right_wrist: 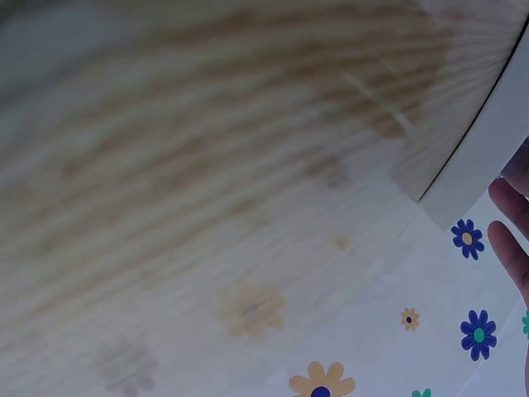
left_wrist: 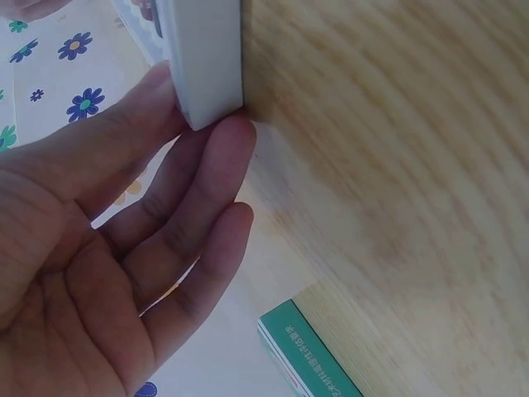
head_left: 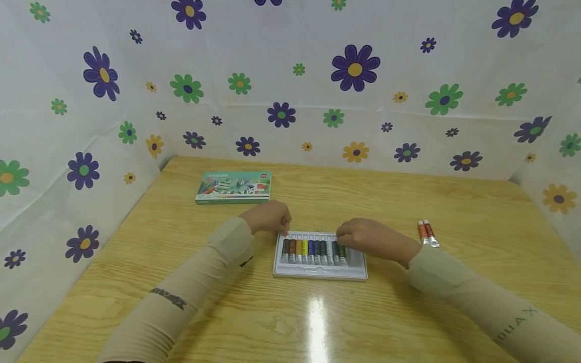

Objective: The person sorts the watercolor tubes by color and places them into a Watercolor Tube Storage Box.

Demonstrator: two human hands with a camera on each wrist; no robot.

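Observation:
A white plastic tray (head_left: 320,275) on the table holds a row of several paint tubes (head_left: 304,250), in browns, yellow, blues and dark greens. My left hand (head_left: 271,217) pinches its far left corner. In the left wrist view, the thumb and fingertips of that left hand (left_wrist: 124,223) meet at the white tray's corner (left_wrist: 207,66). Over the tray's right part, my right hand (head_left: 369,236) bends its fingers down at the caps of the dark green tubes (head_left: 342,253). I cannot tell whether it grips one. Only fingertips (right_wrist: 511,248) of it show in the right wrist view.
Two red-orange paint tubes (head_left: 426,233) lie on the wooden table (head_left: 218,312) to the right of my right hand. A green illustrated box (head_left: 233,187) lies at the back left. Flower-patterned cloth (head_left: 281,91) surrounds the table at the back and sides.

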